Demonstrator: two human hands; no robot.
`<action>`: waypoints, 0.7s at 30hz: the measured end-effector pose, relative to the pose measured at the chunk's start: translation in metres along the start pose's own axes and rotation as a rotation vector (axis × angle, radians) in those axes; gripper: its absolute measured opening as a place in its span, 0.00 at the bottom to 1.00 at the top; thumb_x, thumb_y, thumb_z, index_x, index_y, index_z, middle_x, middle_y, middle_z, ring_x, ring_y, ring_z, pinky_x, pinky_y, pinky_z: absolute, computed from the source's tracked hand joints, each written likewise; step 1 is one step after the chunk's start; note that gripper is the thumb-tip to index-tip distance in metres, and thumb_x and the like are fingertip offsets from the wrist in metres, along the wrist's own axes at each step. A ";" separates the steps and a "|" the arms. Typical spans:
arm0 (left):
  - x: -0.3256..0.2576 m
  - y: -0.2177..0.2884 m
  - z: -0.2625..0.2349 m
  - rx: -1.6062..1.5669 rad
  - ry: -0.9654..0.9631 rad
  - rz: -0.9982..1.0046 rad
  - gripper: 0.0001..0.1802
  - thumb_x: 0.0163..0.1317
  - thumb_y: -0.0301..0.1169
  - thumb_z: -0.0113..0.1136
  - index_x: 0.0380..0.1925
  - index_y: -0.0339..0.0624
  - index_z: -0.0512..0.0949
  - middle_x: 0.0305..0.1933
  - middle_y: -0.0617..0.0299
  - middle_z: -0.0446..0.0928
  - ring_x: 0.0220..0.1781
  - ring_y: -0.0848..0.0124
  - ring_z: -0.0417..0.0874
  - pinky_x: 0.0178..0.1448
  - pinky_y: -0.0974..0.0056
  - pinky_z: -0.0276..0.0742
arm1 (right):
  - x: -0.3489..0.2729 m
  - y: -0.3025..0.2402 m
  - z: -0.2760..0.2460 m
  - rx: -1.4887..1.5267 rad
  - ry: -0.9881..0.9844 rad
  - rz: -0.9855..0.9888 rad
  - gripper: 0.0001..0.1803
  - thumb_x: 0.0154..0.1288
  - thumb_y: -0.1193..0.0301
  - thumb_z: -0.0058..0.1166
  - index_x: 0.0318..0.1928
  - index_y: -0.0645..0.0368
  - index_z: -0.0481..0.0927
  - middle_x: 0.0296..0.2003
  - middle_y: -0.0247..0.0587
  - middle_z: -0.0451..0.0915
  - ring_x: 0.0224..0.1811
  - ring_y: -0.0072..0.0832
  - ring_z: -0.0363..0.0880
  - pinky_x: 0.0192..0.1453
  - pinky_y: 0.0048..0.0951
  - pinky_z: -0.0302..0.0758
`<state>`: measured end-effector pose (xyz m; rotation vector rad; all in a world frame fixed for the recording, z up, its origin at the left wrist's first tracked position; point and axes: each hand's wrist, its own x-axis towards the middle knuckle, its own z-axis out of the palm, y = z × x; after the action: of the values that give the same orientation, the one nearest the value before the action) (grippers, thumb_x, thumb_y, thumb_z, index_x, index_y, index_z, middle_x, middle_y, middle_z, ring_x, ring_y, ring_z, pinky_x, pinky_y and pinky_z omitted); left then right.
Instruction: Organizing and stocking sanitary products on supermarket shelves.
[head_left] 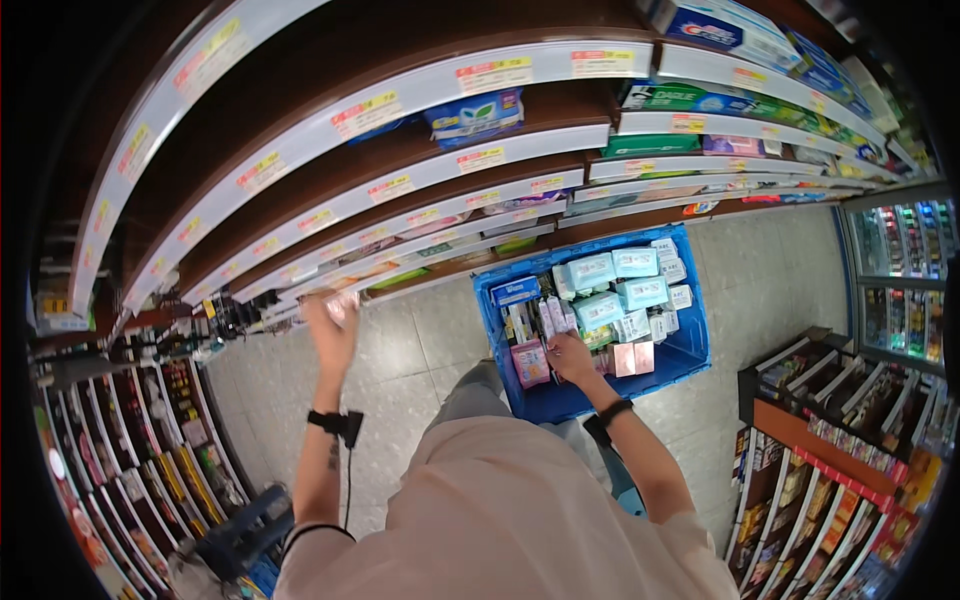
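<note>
Left hand (333,332), nine o'clock, grip around blurred pinkish packet (344,305), right hand (572,358), four o'clock, in blue crate (684,358), grip unclear.

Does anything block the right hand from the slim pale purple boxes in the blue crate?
Nothing visible: the right hand reaches over the near side of the blue crate, right up to the slim boxes.

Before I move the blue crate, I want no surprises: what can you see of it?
The blue crate looks like plastic: rectangular, open-topped, slightly askew on the tiled floor. Light-blue packs, white packs, pink boxes and more fill much of it; its near right corner is bare. The right hand reaches over its near side, among the contents.
</note>
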<state>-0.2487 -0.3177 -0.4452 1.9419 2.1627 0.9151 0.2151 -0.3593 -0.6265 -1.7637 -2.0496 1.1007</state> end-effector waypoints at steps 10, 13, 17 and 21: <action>-0.521 -0.056 -0.008 -0.038 -0.816 -1.212 0.27 0.54 0.43 0.70 0.48 0.35 0.78 0.49 0.46 0.82 0.53 0.52 0.82 0.59 0.54 0.77 | 0.121 -0.048 0.027 -0.848 -0.398 -0.356 0.17 0.61 0.67 0.55 0.51 0.45 0.84 0.72 0.52 0.55 0.73 0.50 0.54 0.67 0.50 0.61; -0.605 -0.034 -0.025 -0.147 -0.681 -1.531 0.27 0.54 0.43 0.70 0.47 0.35 0.78 0.46 0.46 0.83 0.51 0.55 0.84 0.57 0.55 0.78 | 0.135 -0.047 0.040 -0.945 -0.482 -0.371 0.15 0.65 0.65 0.52 0.48 0.47 0.87 0.73 0.51 0.54 0.76 0.50 0.51 0.69 0.50 0.58; -0.633 0.003 -0.029 -0.158 -0.551 -1.549 0.26 0.54 0.42 0.70 0.46 0.34 0.79 0.44 0.48 0.84 0.48 0.57 0.85 0.54 0.57 0.79 | 0.155 -0.029 0.063 -1.043 -0.457 -0.428 0.14 0.66 0.64 0.51 0.43 0.49 0.89 0.70 0.50 0.59 0.72 0.50 0.55 0.68 0.51 0.59; -0.583 0.033 -0.018 -0.158 -0.419 -1.385 0.21 0.56 0.39 0.68 0.44 0.34 0.79 0.41 0.48 0.84 0.45 0.57 0.85 0.50 0.57 0.80 | 0.154 -0.022 0.072 -1.100 -0.460 -0.582 0.14 0.65 0.62 0.51 0.42 0.48 0.89 0.64 0.48 0.65 0.65 0.45 0.61 0.65 0.45 0.60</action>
<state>-0.1205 -0.8666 -0.5981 0.2027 2.2733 0.3113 0.1163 -0.2453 -0.7076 -0.9984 -3.5412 0.1419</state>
